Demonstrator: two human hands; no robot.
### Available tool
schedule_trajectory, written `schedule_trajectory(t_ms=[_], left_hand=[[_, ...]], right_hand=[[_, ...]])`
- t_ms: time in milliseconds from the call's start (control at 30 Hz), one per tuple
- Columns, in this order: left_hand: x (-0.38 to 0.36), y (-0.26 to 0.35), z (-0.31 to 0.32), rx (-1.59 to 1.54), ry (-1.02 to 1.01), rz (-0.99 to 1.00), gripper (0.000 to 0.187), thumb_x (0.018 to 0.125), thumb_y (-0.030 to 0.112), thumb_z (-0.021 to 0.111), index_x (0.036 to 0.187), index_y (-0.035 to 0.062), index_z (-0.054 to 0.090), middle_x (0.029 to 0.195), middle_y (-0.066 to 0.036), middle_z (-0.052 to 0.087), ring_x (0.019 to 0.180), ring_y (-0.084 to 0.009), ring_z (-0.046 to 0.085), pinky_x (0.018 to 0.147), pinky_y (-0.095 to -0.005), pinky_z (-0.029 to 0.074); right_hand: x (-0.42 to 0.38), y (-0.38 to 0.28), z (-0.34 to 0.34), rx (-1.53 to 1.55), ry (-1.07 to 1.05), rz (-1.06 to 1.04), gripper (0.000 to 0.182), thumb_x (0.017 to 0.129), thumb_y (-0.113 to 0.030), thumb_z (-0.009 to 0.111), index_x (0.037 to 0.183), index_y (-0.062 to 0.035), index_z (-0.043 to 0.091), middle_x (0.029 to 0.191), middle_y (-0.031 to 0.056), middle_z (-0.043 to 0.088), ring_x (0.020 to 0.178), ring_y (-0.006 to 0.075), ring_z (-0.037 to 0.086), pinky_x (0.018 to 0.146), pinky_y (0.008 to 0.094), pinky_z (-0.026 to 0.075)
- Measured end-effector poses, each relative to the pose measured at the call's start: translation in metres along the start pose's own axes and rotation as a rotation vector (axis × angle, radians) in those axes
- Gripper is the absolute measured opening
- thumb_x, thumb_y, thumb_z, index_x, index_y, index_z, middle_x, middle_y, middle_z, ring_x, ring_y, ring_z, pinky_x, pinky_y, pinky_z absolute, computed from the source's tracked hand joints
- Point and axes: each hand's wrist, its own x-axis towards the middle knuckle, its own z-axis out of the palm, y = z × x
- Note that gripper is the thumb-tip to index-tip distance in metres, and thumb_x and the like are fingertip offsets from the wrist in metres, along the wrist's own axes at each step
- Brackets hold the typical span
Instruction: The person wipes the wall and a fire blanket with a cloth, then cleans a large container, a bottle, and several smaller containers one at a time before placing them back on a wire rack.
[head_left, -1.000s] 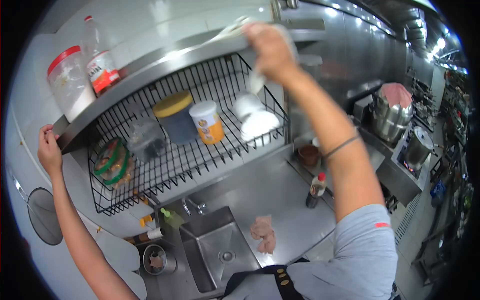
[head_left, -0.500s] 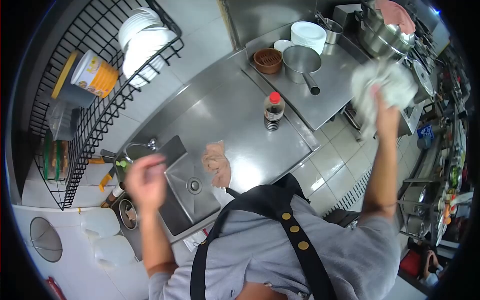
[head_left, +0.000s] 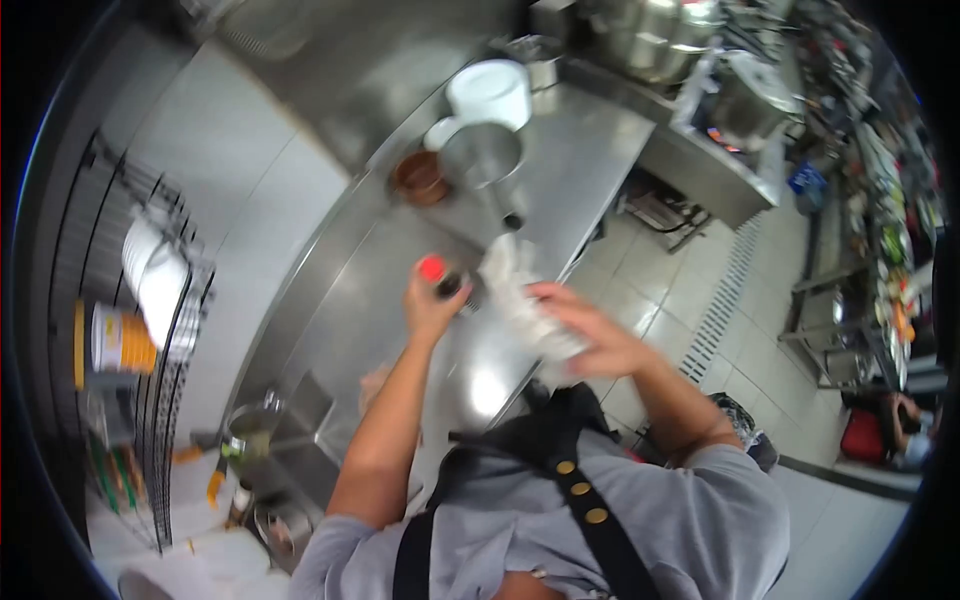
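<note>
My left hand (head_left: 430, 302) grips a dark sauce bottle with a red cap (head_left: 436, 272) on the steel counter (head_left: 360, 300). A crumpled white cloth (head_left: 520, 292) is bunched in my right hand (head_left: 590, 335), which hovers just right of the bottle, over the counter's front edge. Cloth and bottle are close together; motion blur hides whether they touch.
Behind the bottle stand a brown bowl (head_left: 418, 177), a steel pot with a handle (head_left: 484, 160) and stacked white plates (head_left: 490, 92). A wire rack (head_left: 150, 330) at left holds plates and a yellow tub (head_left: 120, 342). The sink (head_left: 290, 420) lies lower left. Tiled floor is at right.
My right hand came down from the high shelf with the cloth to the counter. My left hand left the shelf edge and took hold of the bottle. The view swung downward.
</note>
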Motion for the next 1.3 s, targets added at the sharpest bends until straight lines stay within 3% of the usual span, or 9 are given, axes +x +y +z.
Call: schedule_trajectory(t_ms=[133,200,300,433,533,733,833,967,1300], left_hand=[[-0.027,-0.036,-0.011,-0.481,-0.014,-0.125,0.069,0.081,0.022,0.085,0.137,0.0008,0.051,0.132,-0.012,0.063,0.119,-0.0234,0.062,0.104,-0.0379,0.049],[-0.039,0.058,-0.031,-1.482,-0.112,-0.425,0.062,0.1,0.034,0.062,0.15,0.0029,0.04,0.147,-0.015,0.052,0.134,-0.0259,0.052,0.114,-0.0412,0.042],[-0.068,0.056,-0.056,-0.758,0.054,-0.006,0.065,0.109,0.041,0.041,0.161,0.007,0.021,0.163,-0.014,0.031,0.148,-0.0279,0.036,0.12,-0.042,0.034],[-0.065,0.135,-0.122,-0.855,0.451,-0.125,0.054,0.108,0.037,0.037,0.152,0.006,0.039,0.146,-0.016,0.052,0.131,-0.0283,0.055,0.11,-0.0432,0.047],[-0.063,0.172,-0.159,-0.538,0.616,0.182,0.082,0.077,0.029,0.079,0.145,0.0042,0.041,0.134,-0.015,0.051,0.126,-0.0322,0.053,0.11,-0.0493,0.044],[-0.086,0.203,-0.165,-0.277,0.65,0.438,0.087,0.076,0.032,0.082,0.146,0.0032,0.038,0.131,-0.017,0.054,0.122,-0.036,0.055,0.108,-0.0506,0.044],[-0.093,0.215,-0.166,-0.316,0.717,0.466,0.088,0.075,0.034,0.083,0.145,0.0044,0.039,0.13,-0.017,0.054,0.121,-0.0357,0.055,0.107,-0.0501,0.045],[-0.102,0.231,-0.18,-0.374,0.661,0.515,0.09,0.075,0.035,0.083,0.146,0.0039,0.037,0.131,-0.015,0.055,0.122,-0.0339,0.055,0.108,-0.048,0.044],[-0.118,0.248,-0.214,-0.288,0.604,0.667,0.083,0.081,0.034,0.074,0.149,0.0072,0.036,0.14,-0.017,0.051,0.131,-0.0352,0.05,0.114,-0.0492,0.041]], right_hand=[[0.05,0.019,0.047,-0.563,0.085,-0.312,0.054,0.096,-0.048,0.06,0.124,-0.0022,0.059,0.16,0.0293,0.028,0.142,0.0507,0.034,0.116,0.0605,0.026],[0.083,0.027,0.074,-0.603,0.077,-0.338,0.055,0.097,-0.048,0.059,0.134,-0.0071,0.056,0.162,0.0288,0.025,0.144,0.051,0.031,0.116,0.0617,0.029],[0.13,0.008,0.081,-0.474,0.047,-0.47,0.06,0.096,-0.047,0.061,0.14,-0.0063,0.053,0.16,0.0287,0.028,0.143,0.0468,0.037,0.114,0.0576,0.034],[0.149,0.028,0.115,-0.442,0.022,-0.617,0.065,0.092,-0.038,0.068,0.141,0.0004,0.049,0.155,0.0288,0.034,0.141,0.0452,0.041,0.113,0.0519,0.038],[0.135,0.051,0.124,-0.433,0.001,-0.547,0.066,0.09,-0.029,0.072,0.141,0.0052,0.047,0.152,0.0292,0.038,0.141,0.0466,0.041,0.113,0.0515,0.04],[0.146,0.046,0.145,-0.009,0.21,-0.421,0.055,0.091,-0.009,0.062,0.142,0.0043,0.047,0.139,0.027,0.051,0.133,0.0447,0.049,0.113,0.0438,0.04],[0.149,0.036,0.141,0.289,0.071,-0.028,0.049,0.094,-0.011,0.061,0.14,0.0021,0.05,0.133,0.0242,0.057,0.126,0.0381,0.057,0.111,0.0393,0.042],[0.146,-0.002,0.142,0.558,-0.081,-0.2,0.048,0.088,-0.015,0.078,0.131,-0.0048,0.057,0.121,0.0041,0.063,0.112,0.014,0.057,0.1,0.0337,0.047],[0.155,-0.028,0.163,0.733,-0.206,0.223,0.038,0.091,-0.018,0.075,0.123,0.0002,0.066,0.119,0.009,0.071,0.111,0.0163,0.063,0.098,0.034,0.05]])
